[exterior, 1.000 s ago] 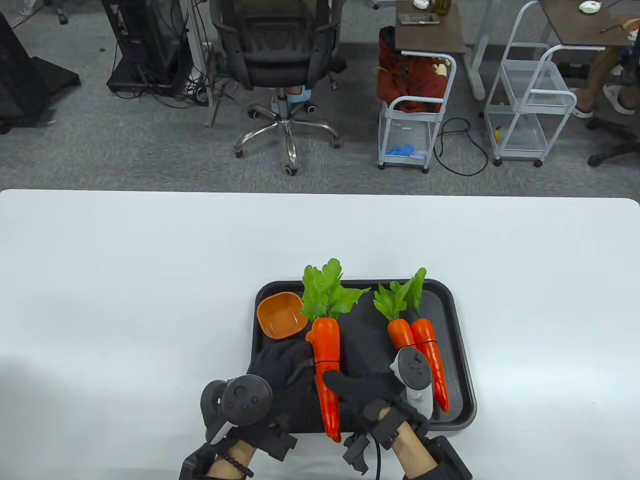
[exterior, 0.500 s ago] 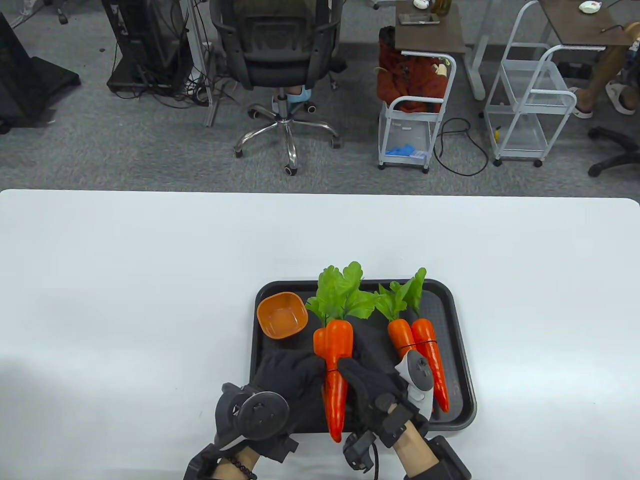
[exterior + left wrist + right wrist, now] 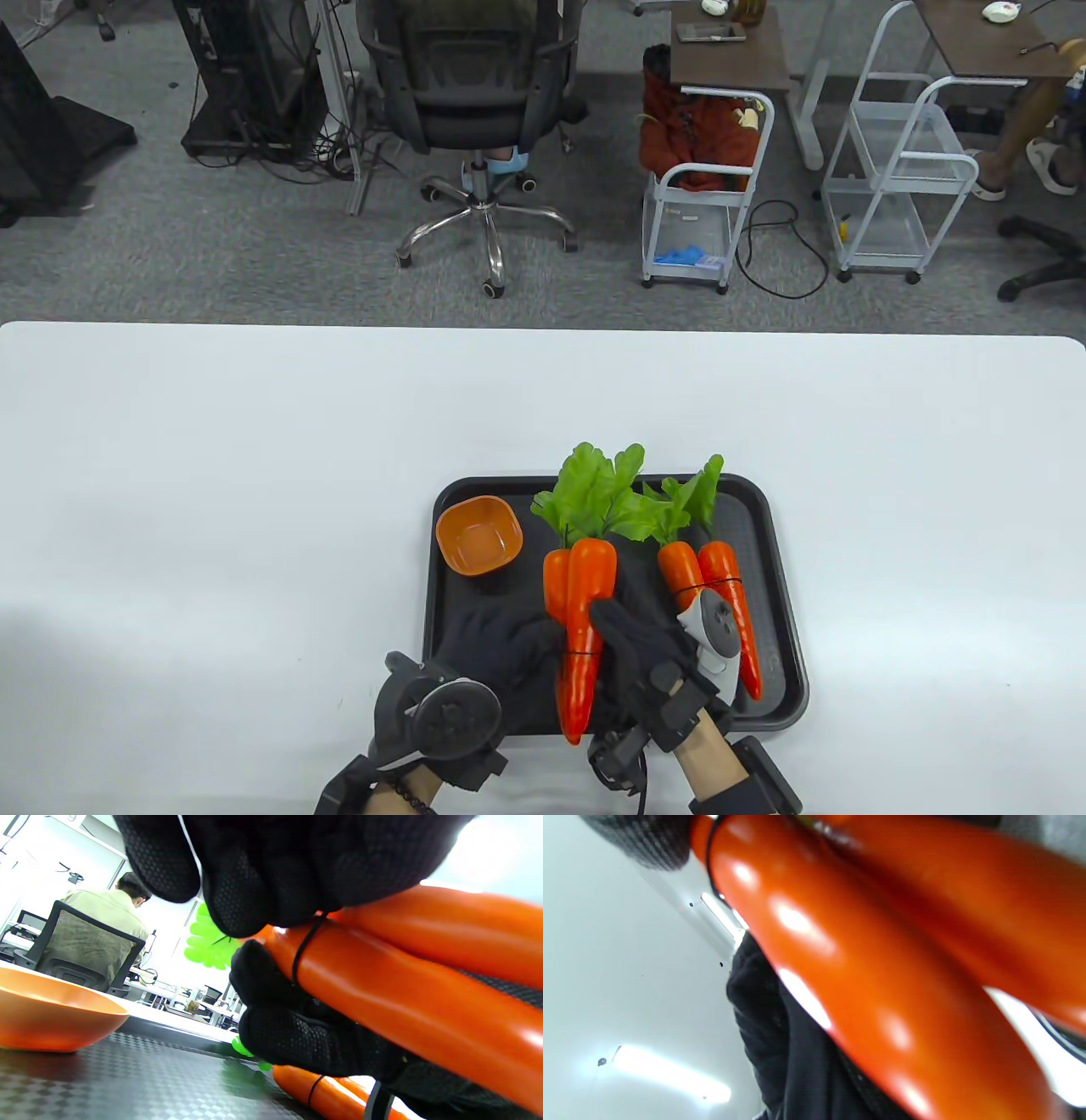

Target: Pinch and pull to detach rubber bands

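Observation:
A bundle of two orange toy carrots (image 3: pixel 580 598) with green leaves is held above the black tray (image 3: pixel 764 543). A thin black rubber band (image 3: pixel 581 654) circles the bundle low down, toward the tips. My left hand (image 3: pixel 543 641) is at the bundle's left side; in the left wrist view its fingers (image 3: pixel 271 878) pinch the band (image 3: pixel 302 950) on top of the carrots. My right hand (image 3: pixel 615 624) grips the bundle from the right. The right wrist view shows the carrots (image 3: pixel 865 976) and band (image 3: pixel 709 870) close up. A second banded bundle (image 3: pixel 721 586) lies on the tray's right side.
An orange bowl (image 3: pixel 479 535) sits in the tray's far left corner and also shows in the left wrist view (image 3: pixel 55 1014). The tray lies near the front edge of the white table (image 3: pixel 212 475). Chairs and carts stand on the floor beyond the table.
The held bundle has shifted right and away from me. The rubber band has slid down the carrots toward their tips. My left hand has drawn back toward the table's near edge.

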`<state>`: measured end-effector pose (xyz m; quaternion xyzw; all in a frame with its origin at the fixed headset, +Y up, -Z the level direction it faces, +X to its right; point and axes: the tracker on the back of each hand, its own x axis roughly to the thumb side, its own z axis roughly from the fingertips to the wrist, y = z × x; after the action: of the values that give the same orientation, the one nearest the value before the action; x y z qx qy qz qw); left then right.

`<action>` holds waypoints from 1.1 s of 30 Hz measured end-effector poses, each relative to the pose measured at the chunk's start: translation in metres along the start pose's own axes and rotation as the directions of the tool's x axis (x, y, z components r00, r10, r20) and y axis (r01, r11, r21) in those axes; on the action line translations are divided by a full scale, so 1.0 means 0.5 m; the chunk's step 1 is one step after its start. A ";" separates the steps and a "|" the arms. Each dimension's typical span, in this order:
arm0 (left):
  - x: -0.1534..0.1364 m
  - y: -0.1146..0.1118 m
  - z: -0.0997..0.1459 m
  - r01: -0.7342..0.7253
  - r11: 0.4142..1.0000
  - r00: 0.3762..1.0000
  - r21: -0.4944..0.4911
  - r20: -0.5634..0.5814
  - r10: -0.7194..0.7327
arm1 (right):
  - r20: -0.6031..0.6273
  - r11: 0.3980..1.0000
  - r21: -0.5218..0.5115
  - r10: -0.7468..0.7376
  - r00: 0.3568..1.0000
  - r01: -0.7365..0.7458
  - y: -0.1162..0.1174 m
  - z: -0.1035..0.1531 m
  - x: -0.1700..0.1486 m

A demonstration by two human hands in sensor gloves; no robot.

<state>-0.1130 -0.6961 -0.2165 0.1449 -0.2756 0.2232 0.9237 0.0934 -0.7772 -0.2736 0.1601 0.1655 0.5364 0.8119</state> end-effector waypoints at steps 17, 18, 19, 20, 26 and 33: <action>0.025 -0.009 -0.002 0.050 0.997 0.997 -0.059 0.065 -0.046 | 0.057 0.994 -0.107 -0.009 0.998 0.015 -0.020 0.004 0.016; 0.026 -0.009 -0.002 0.049 0.997 0.997 -0.066 0.070 -0.044 | 0.058 0.994 -0.112 -0.010 0.998 0.017 -0.021 0.005 0.017; 0.027 -0.010 -0.002 0.048 0.996 0.996 -0.076 0.076 -0.042 | 0.062 0.993 -0.121 -0.011 0.998 0.019 -0.023 0.005 0.017; 0.028 -0.011 -0.002 0.049 0.995 0.996 -0.082 0.080 -0.042 | 0.063 0.992 -0.128 -0.013 0.998 0.021 -0.025 0.005 0.018; 0.037 -0.013 -0.004 0.074 0.989 0.993 -0.127 0.105 -0.061 | 0.060 0.987 -0.161 -0.008 0.998 0.018 -0.036 0.007 0.017; 0.012 0.020 -0.006 0.014 0.975 0.998 -0.224 0.061 0.000 | 0.087 0.975 -0.219 -0.008 0.996 0.027 -0.041 0.009 0.021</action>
<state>-0.1121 -0.6841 -0.2142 0.0474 -0.3262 0.1829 0.9262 0.1161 -0.7757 -0.2794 0.0907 0.0719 0.5367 0.8358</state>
